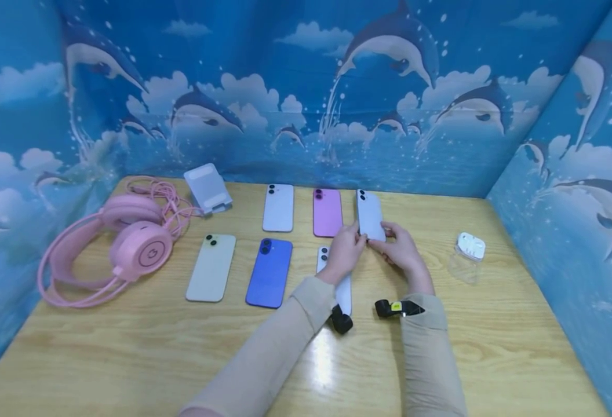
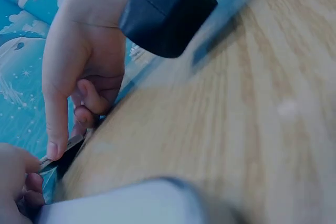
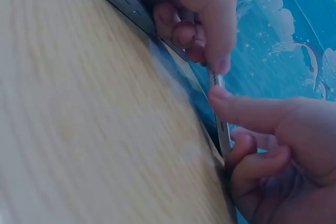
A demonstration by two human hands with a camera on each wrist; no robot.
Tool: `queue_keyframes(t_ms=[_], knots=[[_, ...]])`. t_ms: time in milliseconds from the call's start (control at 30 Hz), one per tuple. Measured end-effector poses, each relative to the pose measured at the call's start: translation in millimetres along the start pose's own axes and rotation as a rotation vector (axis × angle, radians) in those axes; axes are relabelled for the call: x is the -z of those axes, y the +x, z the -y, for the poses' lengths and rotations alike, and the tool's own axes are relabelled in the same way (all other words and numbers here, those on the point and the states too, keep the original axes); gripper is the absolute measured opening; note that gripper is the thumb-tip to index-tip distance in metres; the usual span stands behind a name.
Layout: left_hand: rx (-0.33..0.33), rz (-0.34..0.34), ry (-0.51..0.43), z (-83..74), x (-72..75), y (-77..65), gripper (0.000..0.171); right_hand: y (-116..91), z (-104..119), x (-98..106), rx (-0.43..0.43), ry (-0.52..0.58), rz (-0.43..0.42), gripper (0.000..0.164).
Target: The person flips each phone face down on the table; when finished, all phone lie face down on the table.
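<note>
A pale blue phone (image 1: 370, 213) with two rear lenses lies back up at the far right end of the phones, its near end tipped up off the table. My left hand (image 1: 343, 250) pinches its near left corner. Thumb and curled fingers of my right hand (image 1: 401, 248) grip the near right corner. The phone's bottom edge (image 3: 218, 80) shows between both thumbs in the right wrist view. Beneath my left forearm lies a white phone (image 1: 344, 295), partly hidden. Just left of the held phone is a pink phone (image 1: 327, 213).
Further left lie a lavender-white phone (image 1: 278, 207), a blue phone (image 1: 269, 273) and a cream phone (image 1: 211, 269). Pink headphones (image 1: 141, 249) with a coiled cable and a white folding stand (image 1: 208, 188) occupy the left. A small clear case with white earphones (image 1: 470, 247) sits at right.
</note>
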State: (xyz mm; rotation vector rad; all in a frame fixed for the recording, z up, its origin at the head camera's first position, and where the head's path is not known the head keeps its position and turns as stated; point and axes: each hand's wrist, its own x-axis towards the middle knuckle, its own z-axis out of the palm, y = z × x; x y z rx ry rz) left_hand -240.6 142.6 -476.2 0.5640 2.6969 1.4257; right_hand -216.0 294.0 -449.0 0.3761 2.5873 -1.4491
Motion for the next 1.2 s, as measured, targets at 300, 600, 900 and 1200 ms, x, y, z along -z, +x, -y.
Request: queue_keyframes(t_ms=[300, 600, 900, 1200], knots=[[-0.009, 0.092, 0.371, -2.3, -4.1, 3.5, 0.054, 3.5, 2.5, -3.9, -0.065, 0.031, -0.089, 0.071], [0.055, 0.106, 0.323, -1.9, -2.3, 5.2, 0.061, 8.6, 5.3, -10.6, -0.097, 0.112, -0.135, 0.072], [0.048, 0.016, -0.038, -1.8, 1.3, 6.1, 0.054, 15.8, -6.8, -8.4, -0.084, 0.151, -0.144, 0.072], [-0.042, 0.143, -0.006, -15.0, 59.4, -7.2, 0.054, -2.2, -15.9, 10.3, -0.059, 0.010, -0.068, 0.074]])
